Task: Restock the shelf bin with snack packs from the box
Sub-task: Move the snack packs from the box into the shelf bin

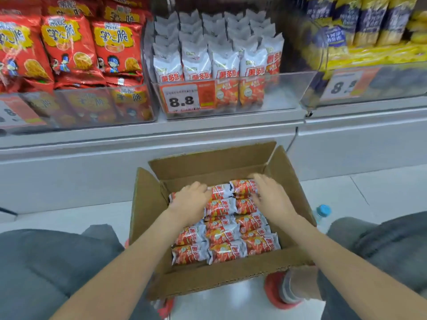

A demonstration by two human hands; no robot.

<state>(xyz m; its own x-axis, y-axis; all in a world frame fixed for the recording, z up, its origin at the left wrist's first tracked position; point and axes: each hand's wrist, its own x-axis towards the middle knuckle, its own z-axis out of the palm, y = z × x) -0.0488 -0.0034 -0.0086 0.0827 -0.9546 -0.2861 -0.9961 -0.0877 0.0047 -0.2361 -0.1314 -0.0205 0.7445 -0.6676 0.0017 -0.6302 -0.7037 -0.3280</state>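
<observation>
Snack packs [223,234] in red, orange and white wrappers lie flat inside an open cardboard box [147,204] that sits on the pale floor [369,192] between the person's knees, just below the shelf. They are laid in three columns; I count roughly fifteen showing on the top layer, though the hands cover some at the far end, so the full number cannot be told. The left hand [190,200] lies palm down on the far left packs, its fingers bent over their far edge; whether they actually clasp a pack I cannot tell. The right hand [269,196] reaches to the far right corner of the box with its fingers curled around the end of the top right pack [243,188], gripping it, though motion blur softens the fingertips. All four box flaps stand open. On the shelf above, the clear plastic shelf bin [288,88] in the middle holds the same snack standing upright in about five rows running front to back, the white tops showing, with a price card [181,98] reading 8.8 on its front wall. To its left a second bin [92,105] holds red bags [69,49] printed with cartoon figures; three stand across the front. To the right a third bin [374,84] holds yellow and dark blue packs [369,19], blurred, with another 8.8 card [342,85]. One bottle with a blue cap [323,211] stands on the floor just right of the box.
</observation>
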